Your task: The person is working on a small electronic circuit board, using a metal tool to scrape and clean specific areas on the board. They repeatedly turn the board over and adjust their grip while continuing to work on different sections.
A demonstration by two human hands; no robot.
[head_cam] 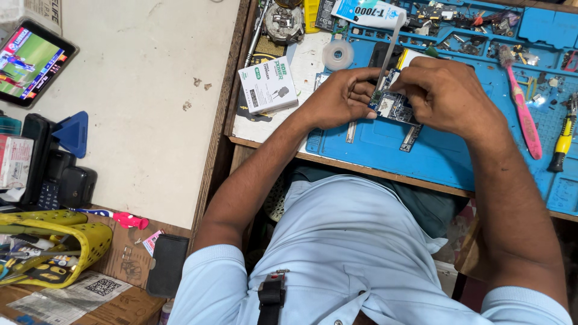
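Note:
My left hand [340, 96] and my right hand [448, 96] meet over a blue work mat [385, 144]. Between them they hold a small circuit board [394, 105] with blue and dark components. My left fingers grip its left edge; my right fingers pinch its right side. A thin grey tool [391, 48] rises from the board toward the back, and I cannot tell which hand holds it. Part of the board is hidden under my right fingers.
A pink toothbrush [522, 108] and a yellow-handled screwdriver [564, 139] lie at the mat's right. A tape roll [338, 55], a white box [268, 85] and a glue tube [367, 12] sit behind. A phone showing video [31, 60], dark chargers [60, 177] and a yellow basket [54, 247] stand left.

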